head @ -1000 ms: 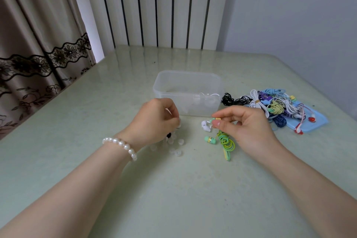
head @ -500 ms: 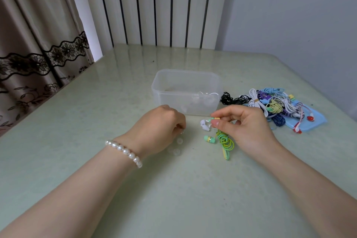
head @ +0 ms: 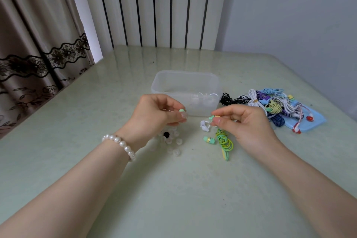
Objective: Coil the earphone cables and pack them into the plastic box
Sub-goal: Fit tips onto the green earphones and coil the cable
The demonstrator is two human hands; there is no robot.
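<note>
My left hand (head: 154, 116), with a white pearl bracelet (head: 120, 144) on its wrist, is raised just above the pale green table (head: 173, 189) and its grip pinches a small mint-green ear tip (head: 181, 110) between thumb and fingertips. My right hand (head: 245, 123) hangs level with it a little to the right, its grip pinching one mint-green and yellow earbud (head: 214, 117) by the thumb and forefinger. From that earbud the green and yellow flat earphone cable (head: 225, 142) hangs down to a loose coil lying on the table below my right hand, and its second mint-green earbud (head: 209, 139) rests just beside the coil. A small white earbud piece (head: 204, 125) lies between my two hands. Under my left hand sits a scatter of clear silicone ear tips (head: 172, 144) with one black ear tip (head: 166, 134) among them. The clear rectangular plastic box (head: 185, 83) stands open just beyond my hands, with something white and hard to make out inside. To its right lie a black tangled cable (head: 230, 99) and a heap of mixed coloured earphone cables (head: 274, 104), partly on a light blue pouch (head: 313, 123).
</note>
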